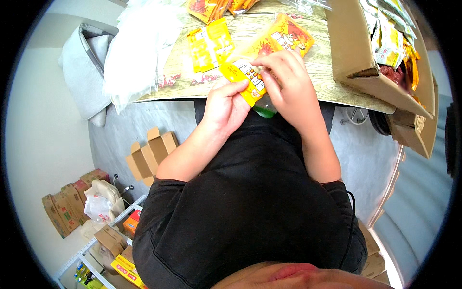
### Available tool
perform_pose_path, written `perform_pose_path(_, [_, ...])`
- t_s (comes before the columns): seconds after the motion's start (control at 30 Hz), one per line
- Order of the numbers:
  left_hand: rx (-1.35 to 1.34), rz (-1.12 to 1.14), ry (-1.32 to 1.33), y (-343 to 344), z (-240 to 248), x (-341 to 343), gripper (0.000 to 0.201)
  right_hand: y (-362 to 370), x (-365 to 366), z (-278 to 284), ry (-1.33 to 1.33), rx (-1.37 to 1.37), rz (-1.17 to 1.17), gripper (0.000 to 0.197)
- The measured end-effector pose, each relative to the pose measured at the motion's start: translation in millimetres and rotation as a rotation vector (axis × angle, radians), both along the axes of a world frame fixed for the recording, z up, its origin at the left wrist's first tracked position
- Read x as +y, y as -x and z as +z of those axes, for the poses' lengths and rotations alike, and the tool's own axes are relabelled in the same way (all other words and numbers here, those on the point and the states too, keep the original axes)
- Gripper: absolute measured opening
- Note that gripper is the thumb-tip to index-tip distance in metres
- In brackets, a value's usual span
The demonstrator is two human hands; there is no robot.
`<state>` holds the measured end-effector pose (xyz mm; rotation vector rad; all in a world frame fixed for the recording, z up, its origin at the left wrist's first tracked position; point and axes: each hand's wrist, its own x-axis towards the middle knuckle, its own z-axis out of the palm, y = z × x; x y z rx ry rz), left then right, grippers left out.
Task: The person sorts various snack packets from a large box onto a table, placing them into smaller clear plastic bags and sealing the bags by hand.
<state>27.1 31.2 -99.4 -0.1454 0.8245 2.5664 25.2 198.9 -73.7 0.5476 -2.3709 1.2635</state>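
My left hand [227, 108] is closed round the lower left part of a yellow snack packet [244, 79], its thumb lying across the front. The packet is tilted, just over the table's near edge. At its upper right side, my right hand [288, 82] has bent fingers and thumb on the packet; the fingertips are partly hidden. More yellow packets [211, 45] lie flat on the table just beyond my left hand. Past my right hand is an orange-yellow snack pouch [288, 34] with a clear edge. Several orange packets [208, 9] lie at the far edge.
Clear plastic bags [137, 53] cover the table's left end, beside a grey chair [86, 72]. An open carton [353, 43] full of packets stands at the right. On the floor are an opened cardboard box [153, 153] and stacked cartons [70, 207], near a white shelf rack [86, 248].
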Motion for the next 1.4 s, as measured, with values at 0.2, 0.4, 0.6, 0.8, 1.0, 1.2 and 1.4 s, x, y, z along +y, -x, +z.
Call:
perform_pose_path(0.2, [-0.077,-0.125,-0.348,19.6,-8.6,11.4,0.044,-6.2,-8.0,2.7,-0.196,0.158,-0.176,0.022])
perform_pose_path(0.4, [-0.14,0.065,-0.1,21.6,10.6,33.9,0.039,-7.1,-5.4,-2.9,-0.1,0.077,-0.28,0.02])
perform_pose_path(0.6, [-0.095,0.12,-0.095,24.2,4.5,36.0,0.04,-11.4,-9.3,0.2,-0.241,0.237,-0.291,0.021])
perform_pose_path(0.8, [-0.141,-0.022,-0.061,31.7,-2.4,29.6,0.035,-16.8,-8.3,4.0,-0.182,0.261,-0.275,0.023])
perform_pose_path(1.0, [-0.238,0.083,-0.022,28.9,29.4,46.6,0.032,-23.3,-13.5,8.8,-0.162,0.17,-0.218,0.024])
perform_pose_path(1.2, [-0.059,0.014,0.086,20.5,12.5,27.2,0.03,-17.1,-9.1,2.0,-0.141,0.304,-0.278,0.022])
perform_pose_path(1.4, [-0.065,-0.019,0.073,28.7,20.2,39.5,0.03,-23.6,-12.9,6.0,-0.145,0.273,-0.215,0.021])
